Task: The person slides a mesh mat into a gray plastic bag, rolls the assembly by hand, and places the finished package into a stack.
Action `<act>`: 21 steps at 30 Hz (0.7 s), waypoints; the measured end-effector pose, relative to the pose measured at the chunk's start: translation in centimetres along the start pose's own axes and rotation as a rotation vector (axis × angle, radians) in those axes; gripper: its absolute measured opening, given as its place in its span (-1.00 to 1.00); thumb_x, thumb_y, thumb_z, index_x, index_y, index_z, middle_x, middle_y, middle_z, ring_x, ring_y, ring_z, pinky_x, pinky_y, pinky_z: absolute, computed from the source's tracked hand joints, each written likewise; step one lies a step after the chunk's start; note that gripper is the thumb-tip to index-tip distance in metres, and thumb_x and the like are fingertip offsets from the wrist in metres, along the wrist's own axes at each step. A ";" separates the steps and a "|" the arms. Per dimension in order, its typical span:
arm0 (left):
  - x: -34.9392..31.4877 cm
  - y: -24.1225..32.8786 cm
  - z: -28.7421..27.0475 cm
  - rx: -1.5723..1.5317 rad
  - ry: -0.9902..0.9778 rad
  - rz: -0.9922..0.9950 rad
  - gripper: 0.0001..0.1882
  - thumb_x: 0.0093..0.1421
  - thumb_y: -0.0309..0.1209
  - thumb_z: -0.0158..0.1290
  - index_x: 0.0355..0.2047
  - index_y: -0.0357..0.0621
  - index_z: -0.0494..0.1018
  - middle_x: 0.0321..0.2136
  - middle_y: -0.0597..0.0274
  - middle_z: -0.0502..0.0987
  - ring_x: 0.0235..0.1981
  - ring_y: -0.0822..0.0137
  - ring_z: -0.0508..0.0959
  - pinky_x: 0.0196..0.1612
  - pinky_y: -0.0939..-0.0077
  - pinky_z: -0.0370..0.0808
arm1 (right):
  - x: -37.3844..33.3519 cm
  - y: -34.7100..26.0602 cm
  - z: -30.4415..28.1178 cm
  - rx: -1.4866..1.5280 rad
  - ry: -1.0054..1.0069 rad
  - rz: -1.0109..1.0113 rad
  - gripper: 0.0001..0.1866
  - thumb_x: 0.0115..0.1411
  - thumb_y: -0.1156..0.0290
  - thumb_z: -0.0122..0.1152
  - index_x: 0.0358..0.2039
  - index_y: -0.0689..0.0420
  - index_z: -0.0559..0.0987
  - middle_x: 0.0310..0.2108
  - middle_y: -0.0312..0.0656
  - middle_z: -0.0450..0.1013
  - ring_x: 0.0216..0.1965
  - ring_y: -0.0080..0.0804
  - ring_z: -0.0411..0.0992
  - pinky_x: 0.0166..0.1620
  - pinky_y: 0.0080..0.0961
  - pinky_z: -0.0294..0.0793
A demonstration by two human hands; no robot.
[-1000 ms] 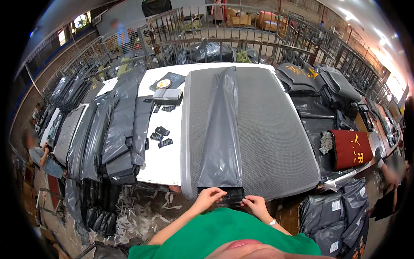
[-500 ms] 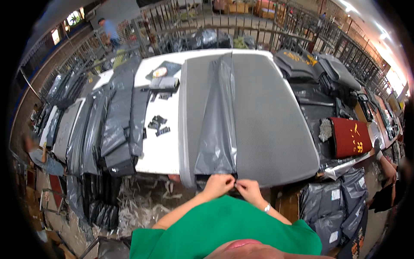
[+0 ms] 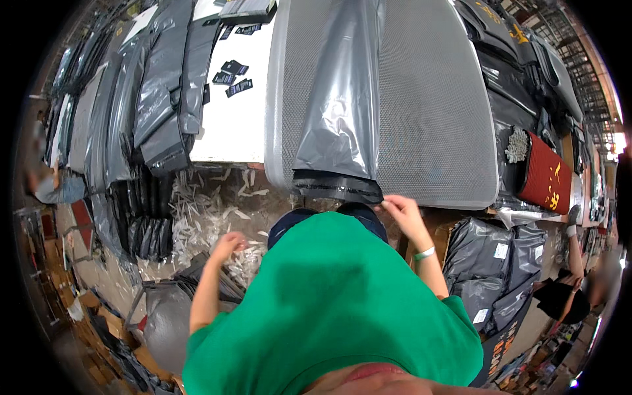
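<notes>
A long grey plastic bag (image 3: 339, 108) lies lengthwise over a grey textured mat (image 3: 434, 125) on the table. Its black flap (image 3: 336, 186) hangs at the near edge, in front of my body. At the right end of that flap, my right hand (image 3: 401, 210) pinches the corner between thumb and fingers. My left hand (image 3: 228, 247) is away from the bag, low on the left above pale strips (image 3: 220, 204) scattered on the floor. Its fingers look curled and smeared, and whether anything is in them cannot be made out.
Small black tags (image 3: 232, 76) lie on the white tabletop (image 3: 230, 131) at left, beside stacked dark bags (image 3: 161, 99). To the right are a rolled red mat (image 3: 546, 172) and dark packages (image 3: 480, 263) below it. People are at work at both sides.
My hands were together at the bag's near edge. The left has moved away, down to the left; the right stays at the flap's right corner. The view has tilted downward.
</notes>
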State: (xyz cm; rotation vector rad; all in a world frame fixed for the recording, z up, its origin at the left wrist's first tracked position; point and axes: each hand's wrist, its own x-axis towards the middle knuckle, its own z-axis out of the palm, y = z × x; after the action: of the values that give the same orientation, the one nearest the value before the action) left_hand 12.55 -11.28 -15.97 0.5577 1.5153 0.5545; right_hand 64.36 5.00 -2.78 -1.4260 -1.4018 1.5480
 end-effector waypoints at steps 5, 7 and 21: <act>-1.1 -7.5 -15.0 1.320 0.584 -0.535 -0.68 0.13 -0.31 -0.04 -0.14 -0.12 0.48 -0.31 -0.02 0.57 -0.24 -0.04 0.56 -0.21 0.19 0.52 | 5.1 -7.2 -3.2 -0.798 0.078 -0.437 -0.53 0.03 0.56 0.12 0.01 -0.01 0.48 -0.10 -0.13 0.48 -0.08 -0.27 0.45 0.06 -0.38 0.36; 4.6 2.1 -9.4 1.269 0.670 -0.396 -0.61 0.14 -0.38 -0.13 0.00 -0.01 0.43 -0.13 -0.01 0.51 -0.13 0.05 0.53 -0.13 0.19 0.49 | 7.1 -10.0 0.1 -1.424 0.095 -0.752 -0.45 0.01 0.52 0.09 0.08 -0.11 0.42 -0.01 -0.17 0.42 0.03 -0.31 0.38 0.23 -0.27 0.15; 12.2 25.9 20.8 1.458 0.133 1.704 -0.42 0.07 -0.41 -0.04 0.17 0.03 0.23 0.21 0.32 0.20 0.26 0.29 0.16 0.26 0.19 0.11 | 10.4 -2.0 -6.3 -0.829 -0.179 -0.533 -0.55 -0.10 0.70 -0.03 -0.15 0.11 0.54 -0.18 -0.18 0.52 0.01 -0.33 0.41 0.23 -0.17 0.15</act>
State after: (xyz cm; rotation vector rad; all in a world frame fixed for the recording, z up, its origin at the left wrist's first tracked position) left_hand 33.31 16.41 -8.69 3.0622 0.9798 0.5799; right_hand 67.40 16.93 -3.25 -1.1648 -2.4603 0.7766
